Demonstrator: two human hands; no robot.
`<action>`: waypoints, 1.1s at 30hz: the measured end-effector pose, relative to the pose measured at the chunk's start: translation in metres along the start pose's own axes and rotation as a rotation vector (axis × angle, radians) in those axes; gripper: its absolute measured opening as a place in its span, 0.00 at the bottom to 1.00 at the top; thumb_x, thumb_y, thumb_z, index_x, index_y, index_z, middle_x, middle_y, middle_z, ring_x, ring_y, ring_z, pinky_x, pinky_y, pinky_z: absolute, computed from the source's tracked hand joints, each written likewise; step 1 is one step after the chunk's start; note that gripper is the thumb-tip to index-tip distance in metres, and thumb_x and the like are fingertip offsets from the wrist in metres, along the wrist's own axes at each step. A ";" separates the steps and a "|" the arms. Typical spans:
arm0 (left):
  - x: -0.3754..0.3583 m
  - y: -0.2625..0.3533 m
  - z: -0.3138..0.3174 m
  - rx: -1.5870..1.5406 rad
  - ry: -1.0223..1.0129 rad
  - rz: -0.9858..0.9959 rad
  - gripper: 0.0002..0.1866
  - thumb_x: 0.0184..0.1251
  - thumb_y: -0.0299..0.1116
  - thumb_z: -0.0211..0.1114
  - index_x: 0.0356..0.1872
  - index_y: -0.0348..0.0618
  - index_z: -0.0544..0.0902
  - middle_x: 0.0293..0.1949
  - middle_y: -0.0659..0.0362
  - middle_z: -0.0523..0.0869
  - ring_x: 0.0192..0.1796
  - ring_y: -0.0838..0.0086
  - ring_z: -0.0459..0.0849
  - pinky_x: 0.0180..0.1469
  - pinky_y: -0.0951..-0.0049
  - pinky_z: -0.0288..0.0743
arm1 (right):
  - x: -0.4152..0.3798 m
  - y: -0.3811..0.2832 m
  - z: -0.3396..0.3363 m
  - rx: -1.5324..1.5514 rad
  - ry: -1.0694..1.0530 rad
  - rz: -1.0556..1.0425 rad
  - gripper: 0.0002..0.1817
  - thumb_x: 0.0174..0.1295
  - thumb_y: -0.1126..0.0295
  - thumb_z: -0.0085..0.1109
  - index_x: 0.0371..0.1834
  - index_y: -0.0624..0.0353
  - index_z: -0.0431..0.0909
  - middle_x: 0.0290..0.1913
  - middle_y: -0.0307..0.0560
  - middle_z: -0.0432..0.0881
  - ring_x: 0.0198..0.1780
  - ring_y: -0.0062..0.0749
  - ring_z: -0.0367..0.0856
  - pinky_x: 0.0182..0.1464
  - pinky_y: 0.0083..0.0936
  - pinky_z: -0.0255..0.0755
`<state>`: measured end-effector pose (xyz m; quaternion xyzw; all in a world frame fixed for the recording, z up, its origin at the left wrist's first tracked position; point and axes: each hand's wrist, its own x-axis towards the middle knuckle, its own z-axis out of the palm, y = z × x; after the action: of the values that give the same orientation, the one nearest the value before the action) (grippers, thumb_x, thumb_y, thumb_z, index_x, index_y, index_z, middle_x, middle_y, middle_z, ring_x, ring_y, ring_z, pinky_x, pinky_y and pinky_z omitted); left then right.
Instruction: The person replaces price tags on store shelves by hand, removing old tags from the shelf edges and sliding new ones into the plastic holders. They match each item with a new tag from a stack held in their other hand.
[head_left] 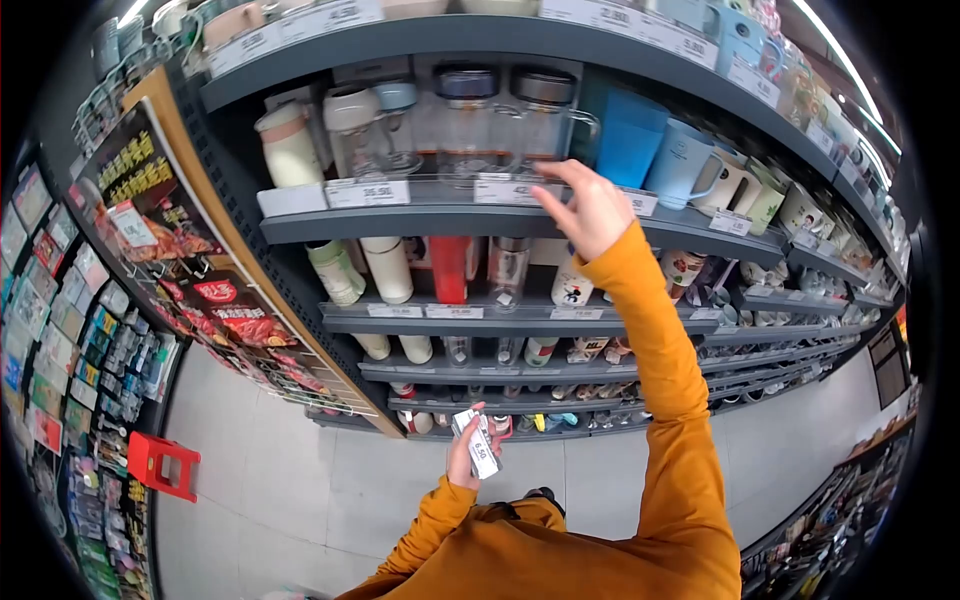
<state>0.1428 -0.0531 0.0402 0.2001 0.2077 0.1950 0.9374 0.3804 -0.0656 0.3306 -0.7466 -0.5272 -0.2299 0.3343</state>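
My left hand [462,455] is low in front of my body, its fingers closed on a small stack of price tags [482,447]; the top one reads 6.50. My right hand [596,210] reaches up to the shelf edge, thumb and index finger apart with nothing visible between them. Just left of its fingertips, a price tag [505,190] sits in the shelf-edge strip. Behind the hand stand a clear glass jug with a dark lid [543,115] and a similar jug [467,120]. To the right are a blue plastic pitcher [630,138] and a light blue mug [683,162].
Lower shelves hold a red box [449,268], a white bottle [387,270] and several other cups. A poster panel [165,190] flanks the shelf's left end. On the tiled floor [290,480] stands a red stool [163,465] at left.
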 end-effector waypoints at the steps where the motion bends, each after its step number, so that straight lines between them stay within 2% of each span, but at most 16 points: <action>1: -0.005 0.003 -0.005 -0.022 -0.006 -0.014 0.18 0.72 0.39 0.50 0.61 0.53 0.68 0.31 0.59 0.76 0.26 0.73 0.75 0.28 0.73 0.72 | 0.005 0.002 0.002 -0.007 -0.010 -0.036 0.13 0.62 0.62 0.58 0.41 0.60 0.81 0.41 0.48 0.83 0.36 0.42 0.83 0.39 0.31 0.77; 3: -0.014 0.011 -0.017 -0.055 -0.018 -0.045 0.18 0.73 0.40 0.50 0.61 0.53 0.68 0.31 0.59 0.76 0.26 0.73 0.75 0.28 0.73 0.72 | 0.012 -0.007 -0.008 0.067 -0.139 0.127 0.11 0.61 0.64 0.59 0.39 0.59 0.81 0.36 0.45 0.85 0.26 0.32 0.83 0.31 0.25 0.76; 5: -0.022 0.019 -0.023 -0.101 -0.023 -0.048 0.20 0.73 0.40 0.51 0.63 0.49 0.65 0.31 0.58 0.75 0.27 0.73 0.75 0.29 0.72 0.72 | 0.017 -0.003 -0.008 0.099 -0.149 0.115 0.09 0.60 0.66 0.61 0.38 0.59 0.82 0.33 0.42 0.85 0.19 0.23 0.80 0.25 0.20 0.73; 9: -0.029 0.038 -0.025 -0.016 -0.002 -0.001 0.20 0.74 0.43 0.49 0.63 0.50 0.65 0.30 0.60 0.74 0.27 0.75 0.74 0.29 0.74 0.72 | 0.017 0.003 -0.009 0.338 0.004 0.110 0.08 0.59 0.68 0.62 0.36 0.61 0.82 0.28 0.41 0.83 0.21 0.18 0.77 0.24 0.14 0.69; 11: -0.031 0.049 -0.022 0.028 0.017 0.060 0.21 0.75 0.46 0.47 0.63 0.52 0.65 0.31 0.61 0.73 0.27 0.76 0.74 0.29 0.76 0.72 | -0.005 -0.018 -0.005 0.410 0.118 0.110 0.08 0.60 0.69 0.62 0.38 0.62 0.82 0.34 0.40 0.84 0.21 0.15 0.73 0.22 0.13 0.67; 12: -0.031 0.053 -0.022 0.022 0.019 0.103 0.22 0.74 0.47 0.48 0.64 0.52 0.64 0.30 0.62 0.73 0.27 0.78 0.74 0.28 0.77 0.72 | -0.027 -0.032 0.002 0.478 0.076 0.207 0.08 0.60 0.70 0.62 0.38 0.62 0.81 0.36 0.40 0.83 0.21 0.14 0.73 0.22 0.13 0.67; 13: -0.030 0.056 -0.023 0.051 0.024 0.167 0.22 0.74 0.47 0.49 0.64 0.53 0.64 0.30 0.62 0.73 0.26 0.78 0.73 0.28 0.77 0.72 | -0.052 -0.044 0.020 0.621 0.053 0.171 0.07 0.59 0.72 0.62 0.38 0.62 0.81 0.38 0.41 0.83 0.22 0.13 0.73 0.22 0.12 0.67; 15: -0.031 0.059 -0.026 0.071 0.040 0.293 0.21 0.74 0.46 0.49 0.63 0.50 0.65 0.31 0.62 0.75 0.28 0.78 0.75 0.30 0.77 0.73 | -0.120 -0.074 0.063 0.668 -0.183 0.400 0.06 0.58 0.73 0.62 0.38 0.61 0.80 0.38 0.41 0.82 0.23 0.14 0.73 0.23 0.13 0.69; 16: -0.031 0.061 -0.030 0.083 0.097 0.296 0.21 0.74 0.44 0.50 0.62 0.48 0.66 0.32 0.61 0.75 0.29 0.78 0.76 0.31 0.77 0.74 | -0.155 -0.087 0.091 0.714 -0.263 0.404 0.06 0.59 0.70 0.63 0.34 0.60 0.81 0.33 0.41 0.81 0.23 0.17 0.76 0.23 0.14 0.71; 19: -0.032 0.072 -0.043 0.130 0.181 0.337 0.19 0.74 0.40 0.52 0.61 0.45 0.67 0.34 0.60 0.78 0.30 0.78 0.78 0.33 0.78 0.75 | -0.244 -0.116 0.150 0.924 -0.583 0.613 0.06 0.58 0.67 0.64 0.32 0.57 0.81 0.32 0.40 0.84 0.23 0.18 0.79 0.25 0.18 0.72; 22: -0.040 0.075 -0.066 0.167 0.139 0.376 0.20 0.74 0.37 0.51 0.62 0.42 0.66 0.34 0.60 0.78 0.33 0.77 0.79 0.37 0.78 0.75 | -0.227 -0.125 0.147 0.629 -0.768 0.359 0.09 0.61 0.60 0.61 0.33 0.54 0.81 0.31 0.40 0.85 0.24 0.22 0.81 0.26 0.22 0.73; 23: -0.042 0.076 -0.076 0.140 0.135 0.335 0.19 0.74 0.37 0.51 0.62 0.43 0.67 0.32 0.59 0.79 0.33 0.76 0.80 0.38 0.77 0.76 | -0.211 -0.126 0.149 0.480 -0.585 0.248 0.12 0.62 0.56 0.59 0.33 0.52 0.81 0.31 0.40 0.85 0.24 0.26 0.82 0.27 0.25 0.74; 24: -0.044 0.077 -0.081 0.121 0.152 0.330 0.19 0.73 0.36 0.51 0.62 0.43 0.67 0.32 0.59 0.79 0.33 0.75 0.80 0.38 0.76 0.76 | -0.189 -0.126 0.149 0.447 -0.564 0.344 0.13 0.61 0.56 0.59 0.34 0.54 0.81 0.33 0.40 0.84 0.25 0.29 0.81 0.28 0.27 0.74; 26: -0.045 0.076 -0.093 0.084 0.180 0.323 0.20 0.72 0.35 0.52 0.61 0.41 0.67 0.31 0.59 0.78 0.33 0.72 0.80 0.37 0.73 0.77 | -0.156 -0.104 0.180 0.397 -0.305 0.174 0.13 0.61 0.57 0.59 0.35 0.56 0.78 0.39 0.43 0.80 0.26 0.36 0.80 0.29 0.32 0.73; 29: -0.053 0.073 -0.099 0.085 0.144 0.279 0.21 0.72 0.36 0.53 0.63 0.44 0.67 0.32 0.58 0.78 0.32 0.72 0.80 0.37 0.72 0.78 | -0.121 -0.080 0.232 0.226 -0.243 0.080 0.17 0.61 0.58 0.56 0.49 0.55 0.71 0.48 0.47 0.75 0.41 0.50 0.79 0.41 0.42 0.72; 33: -0.066 0.066 -0.100 0.086 0.140 0.130 0.22 0.71 0.37 0.55 0.63 0.43 0.68 0.33 0.59 0.77 0.30 0.75 0.76 0.34 0.74 0.75 | -0.091 -0.067 0.269 -0.027 -0.364 0.104 0.15 0.60 0.60 0.57 0.45 0.55 0.79 0.46 0.48 0.80 0.42 0.49 0.81 0.44 0.41 0.74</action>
<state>0.0218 0.0029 0.0075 0.2390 0.2674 0.2600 0.8965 0.2842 0.0906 0.1039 -0.8064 -0.5367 -0.0806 0.2349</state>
